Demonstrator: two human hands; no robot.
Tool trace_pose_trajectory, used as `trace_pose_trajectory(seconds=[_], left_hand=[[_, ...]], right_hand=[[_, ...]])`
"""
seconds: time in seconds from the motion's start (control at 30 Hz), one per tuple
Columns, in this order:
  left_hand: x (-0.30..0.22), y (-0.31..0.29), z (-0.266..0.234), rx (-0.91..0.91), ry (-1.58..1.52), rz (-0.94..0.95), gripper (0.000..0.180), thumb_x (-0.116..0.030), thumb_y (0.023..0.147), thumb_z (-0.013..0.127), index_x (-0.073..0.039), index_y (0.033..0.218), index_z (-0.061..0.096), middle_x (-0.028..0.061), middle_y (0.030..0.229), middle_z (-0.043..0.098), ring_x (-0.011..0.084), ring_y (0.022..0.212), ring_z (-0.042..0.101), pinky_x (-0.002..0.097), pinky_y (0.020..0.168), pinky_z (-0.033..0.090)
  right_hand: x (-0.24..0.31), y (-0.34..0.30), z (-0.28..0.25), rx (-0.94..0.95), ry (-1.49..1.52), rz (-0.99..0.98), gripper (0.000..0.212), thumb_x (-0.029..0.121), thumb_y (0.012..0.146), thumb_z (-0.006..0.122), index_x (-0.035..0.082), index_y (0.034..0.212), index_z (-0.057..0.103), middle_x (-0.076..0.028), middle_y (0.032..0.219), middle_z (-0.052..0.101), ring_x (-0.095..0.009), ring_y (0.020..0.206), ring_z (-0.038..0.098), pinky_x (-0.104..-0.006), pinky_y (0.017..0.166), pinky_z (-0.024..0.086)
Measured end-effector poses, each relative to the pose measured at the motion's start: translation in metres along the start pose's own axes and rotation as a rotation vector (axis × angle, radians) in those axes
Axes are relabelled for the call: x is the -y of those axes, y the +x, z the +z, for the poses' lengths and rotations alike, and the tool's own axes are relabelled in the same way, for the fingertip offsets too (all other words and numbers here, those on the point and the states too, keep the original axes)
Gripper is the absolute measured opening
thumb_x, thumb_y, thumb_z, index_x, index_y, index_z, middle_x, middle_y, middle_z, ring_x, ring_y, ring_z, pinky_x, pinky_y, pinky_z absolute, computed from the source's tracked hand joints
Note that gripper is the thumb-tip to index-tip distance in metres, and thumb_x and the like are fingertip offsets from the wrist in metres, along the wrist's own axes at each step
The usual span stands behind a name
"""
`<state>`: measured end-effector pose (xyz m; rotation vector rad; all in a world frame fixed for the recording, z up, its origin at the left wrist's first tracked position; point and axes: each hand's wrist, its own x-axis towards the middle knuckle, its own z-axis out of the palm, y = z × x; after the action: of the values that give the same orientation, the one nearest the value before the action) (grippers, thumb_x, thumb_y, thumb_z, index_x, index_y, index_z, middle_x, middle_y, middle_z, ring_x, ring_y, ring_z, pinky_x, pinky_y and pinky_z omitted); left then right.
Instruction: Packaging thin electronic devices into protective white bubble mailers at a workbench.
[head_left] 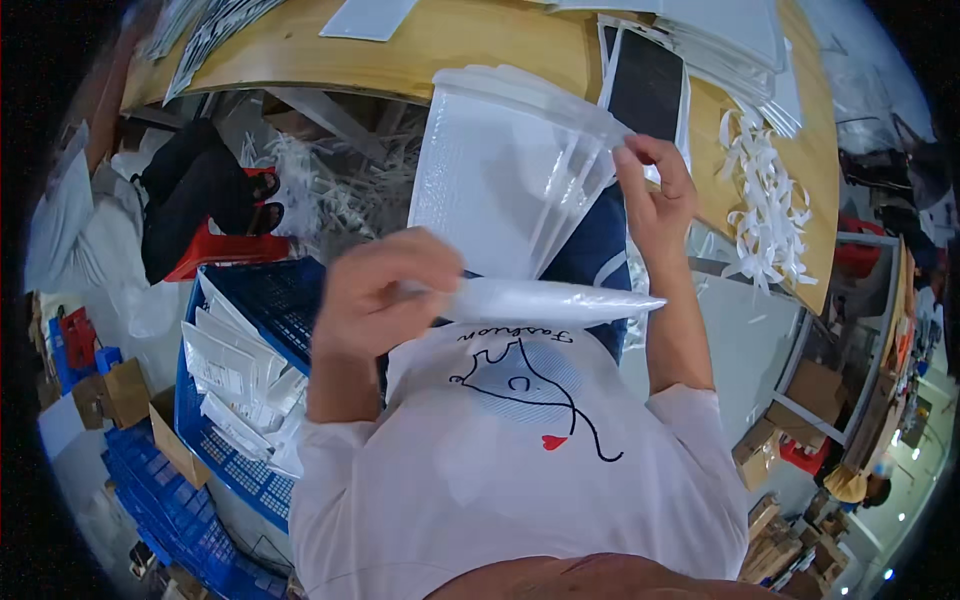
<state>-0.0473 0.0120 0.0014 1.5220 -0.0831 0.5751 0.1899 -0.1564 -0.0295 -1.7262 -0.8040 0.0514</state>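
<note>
the left hand [385,290] is clenched on a flat white packet [545,300], just below the clear plastic bag [500,190]. the right hand [655,190] pinches that bag's right edge, held in open air off the wooden surface [450,50] edge.

A curved yellow wooden worktable [470,45] carries a heap of white paper strips [765,205] and a flat black panel [646,85], while a blue plastic crate [225,450] holding white packets [225,365] stands near a red plastic stool [215,250].

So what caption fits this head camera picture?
Left hand and right hand hold a clear plastic bag above a blue crate.
</note>
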Motion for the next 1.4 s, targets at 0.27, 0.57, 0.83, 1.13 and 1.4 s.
trace_pose_trajectory(seconds=[0.27, 0.57, 0.83, 1.13, 1.4], left_hand=[[-0.184, -0.155, -0.112, -0.922, 1.298, -0.533, 0.031, -0.01, 0.083, 0.06, -0.006, 0.114, 0.059, 0.012, 0.11, 0.062, 0.0219, 0.089, 0.058, 0.0302, 0.078, 0.048], [0.019, -0.09, -0.099, -0.578, 0.931, -0.683, 0.044, -0.017, 0.085, 0.064, -0.007, 0.126, 0.053, 0.0098, 0.114, 0.059, 0.0216, 0.096, 0.058, 0.0308, 0.085, 0.046], [0.159, -0.005, -0.019, -0.429, 0.286, -0.735, 0.048, -0.015, 0.079, 0.069, 0.0, 0.121, 0.052, 0.0136, 0.105, 0.063, 0.018, 0.082, 0.06, 0.0263, 0.072, 0.05], [0.155, -0.003, 0.035, -0.388, 0.404, -0.573, 0.031, -0.012, 0.078, 0.067, -0.003, 0.107, 0.059, 0.01, 0.095, 0.062, 0.0189, 0.075, 0.058, 0.0276, 0.067, 0.047], [0.124, 0.059, 0.041, -0.16, 1.054, 0.2, 0.022, -0.01, 0.076, 0.063, -0.004, 0.097, 0.06, 0.0099, 0.096, 0.058, 0.0266, 0.08, 0.058, 0.0325, 0.07, 0.047]], right_hand=[[-0.033, -0.008, -0.03, -0.089, -0.112, 0.179, 0.018, 0.016, 0.088, 0.061, -0.001, 0.085, 0.065, -0.003, 0.07, 0.06, -0.01, 0.064, 0.052, -0.0203, 0.063, 0.043], [-0.081, 0.028, -0.041, 0.34, -0.792, -0.339, 0.051, 0.011, 0.077, 0.066, 0.005, 0.126, 0.052, -0.013, 0.135, 0.046, -0.03, 0.121, 0.046, -0.0377, 0.101, 0.036], [-0.081, 0.004, -0.073, 0.379, -0.727, -0.277, 0.051, 0.0, 0.072, 0.061, 0.008, 0.122, 0.057, -0.011, 0.132, 0.051, -0.032, 0.123, 0.046, -0.0372, 0.101, 0.037], [-0.053, 0.048, -0.144, -0.641, -0.525, -0.044, 0.011, 0.008, 0.088, 0.058, 0.003, 0.079, 0.061, -0.003, 0.069, 0.059, -0.013, 0.061, 0.049, -0.0253, 0.059, 0.04], [0.009, 0.061, -0.137, -0.728, 0.106, -0.214, 0.015, 0.009, 0.085, 0.064, -0.001, 0.097, 0.065, -0.002, 0.074, 0.062, -0.006, 0.06, 0.046, -0.0198, 0.054, 0.039]])
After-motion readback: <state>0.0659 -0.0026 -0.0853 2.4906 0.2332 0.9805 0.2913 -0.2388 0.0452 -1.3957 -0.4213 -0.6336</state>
